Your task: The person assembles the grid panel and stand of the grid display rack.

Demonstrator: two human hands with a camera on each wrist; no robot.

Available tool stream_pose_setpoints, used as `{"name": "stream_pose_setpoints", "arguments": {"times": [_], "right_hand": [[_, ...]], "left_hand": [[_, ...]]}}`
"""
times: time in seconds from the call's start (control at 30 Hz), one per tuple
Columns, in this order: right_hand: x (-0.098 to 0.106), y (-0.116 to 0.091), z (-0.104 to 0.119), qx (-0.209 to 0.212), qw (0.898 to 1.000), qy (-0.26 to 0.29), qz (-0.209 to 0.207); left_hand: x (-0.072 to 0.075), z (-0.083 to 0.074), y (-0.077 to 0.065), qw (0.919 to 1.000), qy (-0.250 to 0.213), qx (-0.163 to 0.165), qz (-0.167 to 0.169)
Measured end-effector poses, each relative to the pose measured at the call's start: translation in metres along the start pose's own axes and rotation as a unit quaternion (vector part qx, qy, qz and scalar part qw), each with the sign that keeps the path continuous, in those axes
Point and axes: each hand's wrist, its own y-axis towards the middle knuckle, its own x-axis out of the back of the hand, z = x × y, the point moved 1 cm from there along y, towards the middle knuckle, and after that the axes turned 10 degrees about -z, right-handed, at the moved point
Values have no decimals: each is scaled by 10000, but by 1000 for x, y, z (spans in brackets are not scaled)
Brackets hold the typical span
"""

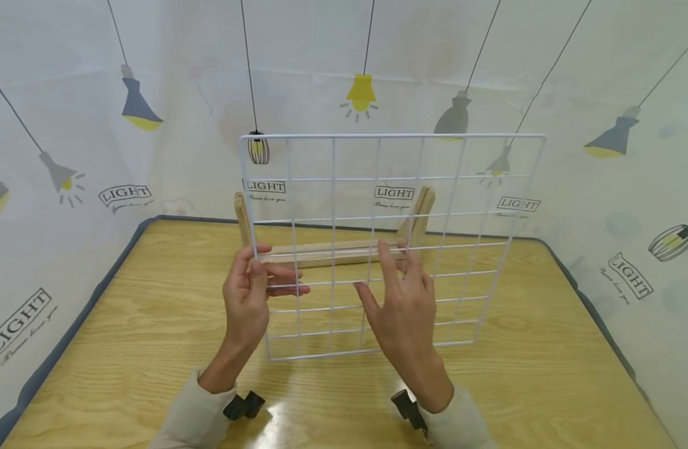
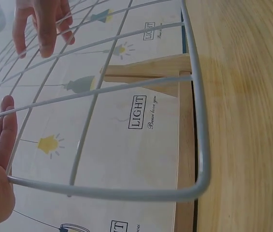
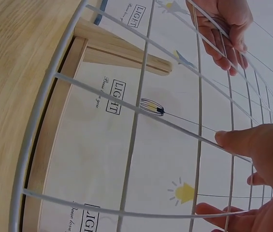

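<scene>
A white wire grid panel (image 1: pixel 333 274) stands tilted in front of me, its lower edge near the tabletop. My left hand (image 1: pixel 247 299) holds the panel's left edge, with the thumb on the near side and fingers behind the wires. Spread over the right half of the grid, my right hand (image 1: pixel 402 305) touches the wires with its fingers and holds its thumb out to the side. Behind the panel is a pale wooden stand (image 1: pixel 316 254), a grooved crossbar between two uprights. In the right wrist view one upright (image 3: pixel 126 50) shows through the wires.
The wood-grain table (image 1: pixel 153 312) has a dark blue edge. Around it hangs a pale sheet (image 1: pixel 310 56) printed with lamps and lettering. Black wrist mounts (image 1: pixel 244 405) sit at both sleeves.
</scene>
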Motion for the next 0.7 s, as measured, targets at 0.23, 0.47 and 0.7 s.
{"name": "stream_pose_setpoints", "arguments": {"times": [0.23,0.47,0.7], "right_hand": [[-1,1,-4,-40,9998,-75,-159],[-2,0,-6,-204,9991,-271,-270],[-3,0,-9,-419,9986,-256,-178]], "left_hand": [[-3,-2,-1,9998,-129,-64,153],[-2,2,-1,9993,-211,-2,323],[-2,4,-1,9988,-30,10,491]]}}
